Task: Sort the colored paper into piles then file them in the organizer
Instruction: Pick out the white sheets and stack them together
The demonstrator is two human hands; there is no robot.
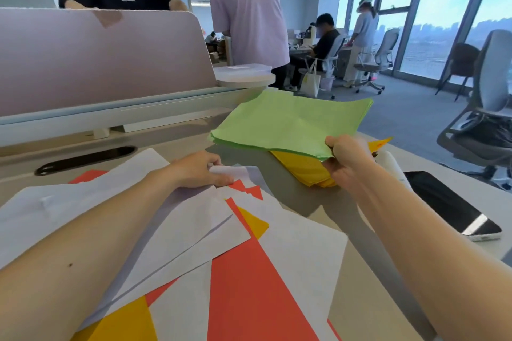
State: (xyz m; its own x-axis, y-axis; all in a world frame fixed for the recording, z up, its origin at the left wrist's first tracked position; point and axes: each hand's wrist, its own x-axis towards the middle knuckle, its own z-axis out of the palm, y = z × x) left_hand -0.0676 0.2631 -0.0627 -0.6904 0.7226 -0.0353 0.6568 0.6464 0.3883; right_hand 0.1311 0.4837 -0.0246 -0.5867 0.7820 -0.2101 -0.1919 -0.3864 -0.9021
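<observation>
On the desk (318, 202) at right, colours being sorted.
Right hand (349, 163) pinches the green stack (291, 122) by its near corner, held above the yellow pile (302, 167), likely to keep colours apart; left hand (199, 170) seems to pinch a white sheet (241, 173) off the mixed heap (243, 271).

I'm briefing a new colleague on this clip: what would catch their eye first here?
The stack of light green paper sheets stands out at centre right, gripped by the right hand over a pile of yellow paper sheets. Nearer, the left hand pinches a white sheet on a jumbled heap of white, red and yellow sheets. A black smartphone lies at the right edge of the desk.
</observation>
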